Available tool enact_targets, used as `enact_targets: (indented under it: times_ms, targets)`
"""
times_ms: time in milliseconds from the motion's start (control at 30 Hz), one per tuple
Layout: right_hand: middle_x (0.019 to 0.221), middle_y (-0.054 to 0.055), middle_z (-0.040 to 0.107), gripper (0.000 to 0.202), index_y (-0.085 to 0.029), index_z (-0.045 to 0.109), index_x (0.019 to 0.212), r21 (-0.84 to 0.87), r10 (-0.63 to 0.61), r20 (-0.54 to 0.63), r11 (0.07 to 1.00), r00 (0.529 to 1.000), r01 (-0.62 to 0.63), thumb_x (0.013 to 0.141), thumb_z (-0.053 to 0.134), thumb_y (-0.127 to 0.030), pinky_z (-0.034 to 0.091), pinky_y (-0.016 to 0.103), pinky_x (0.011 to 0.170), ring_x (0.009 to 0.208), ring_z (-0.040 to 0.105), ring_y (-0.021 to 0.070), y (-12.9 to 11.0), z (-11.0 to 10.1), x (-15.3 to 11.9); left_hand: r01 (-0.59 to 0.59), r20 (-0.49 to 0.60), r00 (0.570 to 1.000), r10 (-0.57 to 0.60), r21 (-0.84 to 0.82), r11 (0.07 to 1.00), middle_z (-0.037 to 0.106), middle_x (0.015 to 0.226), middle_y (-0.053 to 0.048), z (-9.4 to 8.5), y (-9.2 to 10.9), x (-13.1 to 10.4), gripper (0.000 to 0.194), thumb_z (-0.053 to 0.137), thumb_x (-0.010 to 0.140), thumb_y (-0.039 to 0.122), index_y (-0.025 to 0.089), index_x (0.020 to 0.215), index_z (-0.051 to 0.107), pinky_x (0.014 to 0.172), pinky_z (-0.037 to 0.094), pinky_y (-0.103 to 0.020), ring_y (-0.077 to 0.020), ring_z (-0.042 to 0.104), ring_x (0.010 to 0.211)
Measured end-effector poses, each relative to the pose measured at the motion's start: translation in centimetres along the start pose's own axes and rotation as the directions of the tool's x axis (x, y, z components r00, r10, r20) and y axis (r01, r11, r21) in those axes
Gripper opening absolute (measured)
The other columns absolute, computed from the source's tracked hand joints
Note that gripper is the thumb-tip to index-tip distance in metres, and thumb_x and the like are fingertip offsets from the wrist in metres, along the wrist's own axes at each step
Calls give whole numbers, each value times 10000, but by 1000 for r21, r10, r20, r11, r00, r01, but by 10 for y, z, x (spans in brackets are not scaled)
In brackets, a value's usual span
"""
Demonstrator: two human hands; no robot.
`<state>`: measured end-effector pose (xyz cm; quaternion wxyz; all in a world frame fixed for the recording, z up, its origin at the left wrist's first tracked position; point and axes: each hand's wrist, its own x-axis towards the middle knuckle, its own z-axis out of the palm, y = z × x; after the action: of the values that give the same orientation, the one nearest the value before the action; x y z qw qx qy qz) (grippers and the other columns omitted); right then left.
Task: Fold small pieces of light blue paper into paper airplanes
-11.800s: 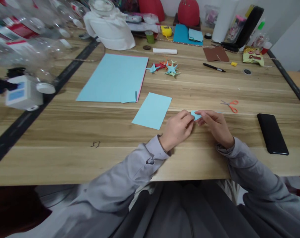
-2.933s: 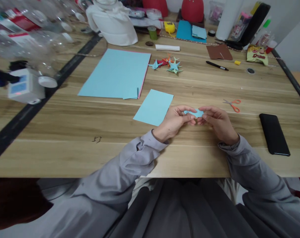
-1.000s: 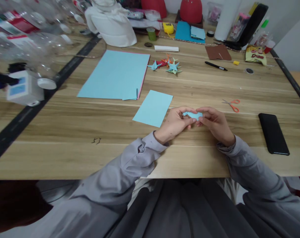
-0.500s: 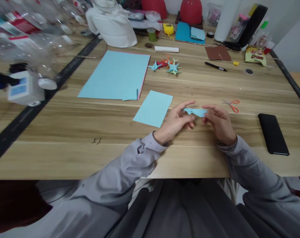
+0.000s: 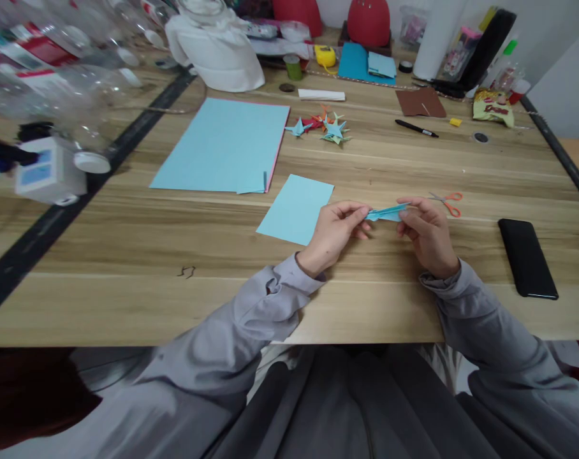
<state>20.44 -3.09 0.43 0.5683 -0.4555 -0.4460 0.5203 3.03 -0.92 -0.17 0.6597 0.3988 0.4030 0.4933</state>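
Note:
Between my two hands is a small folded piece of light blue paper (image 5: 386, 213), narrow and layered, held above the wooden table. My left hand (image 5: 336, 231) pinches its left end between thumb and fingers. At its right end, the thumb and fingers of my right hand (image 5: 427, 233) are closed on it. A flat light blue paper sheet (image 5: 296, 209) lies beside my left hand. Small orange-handled scissors (image 5: 449, 203) rest just beyond my right hand. Farther back sits a cluster of folded paper cranes (image 5: 335, 129) in blue, red, orange and green.
A stack of large blue sheets (image 5: 225, 146) lies left of centre. A black phone (image 5: 527, 258) is at the right, a black pen (image 5: 416, 128) farther back. Plastic bottles (image 5: 91, 143) and a white box (image 5: 50, 171) crowd the left. A yellow tape measure (image 5: 324, 56) stands at the back.
My left hand has gone from an open, spread hold to a pinch on the left end of the folded paper. The paper has turned and now shows its layered edge.

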Motion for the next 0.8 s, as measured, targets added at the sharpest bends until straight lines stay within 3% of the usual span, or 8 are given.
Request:
enact_targets:
  times_ms: [167, 367, 567, 667, 800]
  targets:
    - [535, -67, 559, 195, -209, 659, 825, -36, 11, -7, 999, 1000, -11, 691, 760, -308, 454, 245, 485, 471, 539, 101, 3, 0, 0, 40, 75, 996, -38, -20, 999, 699, 713, -35, 0, 1, -2, 338, 864, 622, 352, 108, 796, 707, 504, 537, -223, -115, 645, 582]
    - [563, -59, 579, 193, -212, 656, 845, -28, 12, -27, 1000, 1000, -13, 711, 757, -309, 458, 236, 488, 481, 549, 97, 4, -2, 1, -53, 108, 993, 41, 108, 993, 746, 935, -72, -1, -3, -4, 404, 890, 549, 254, 120, 898, 735, 546, 572, -239, -140, 677, 707]
    - [583, -50, 583, 174, -214, 655, 835, -46, 10, -46, 999, 999, -12, 714, 736, -310, 450, 244, 483, 479, 543, 100, 3, -3, 2, -62, 142, 989, 42, 141, 988, 749, 839, -66, -2, -3, -4, 380, 870, 618, 303, 113, 921, 741, 547, 566, -242, -110, 653, 595]
    - [585, -41, 584, 138, -217, 657, 816, -44, 17, -59, 999, 998, -20, 721, 709, -302, 446, 248, 478, 482, 544, 106, 3, -4, 2, -17, 131, 991, 6, 87, 996, 715, 696, -43, -1, 0, -3, 352, 839, 672, 381, 109, 869, 735, 522, 546, -231, -117, 646, 552]
    - [585, -37, 580, 105, -225, 644, 799, -34, 21, -47, 999, 999, -22, 731, 690, -290, 446, 255, 486, 487, 546, 112, 4, -5, 2, 89, 134, 987, -88, -2, 996, 716, 689, -56, -2, 5, -1, 327, 810, 716, 408, 104, 765, 701, 484, 514, -213, -106, 625, 504]
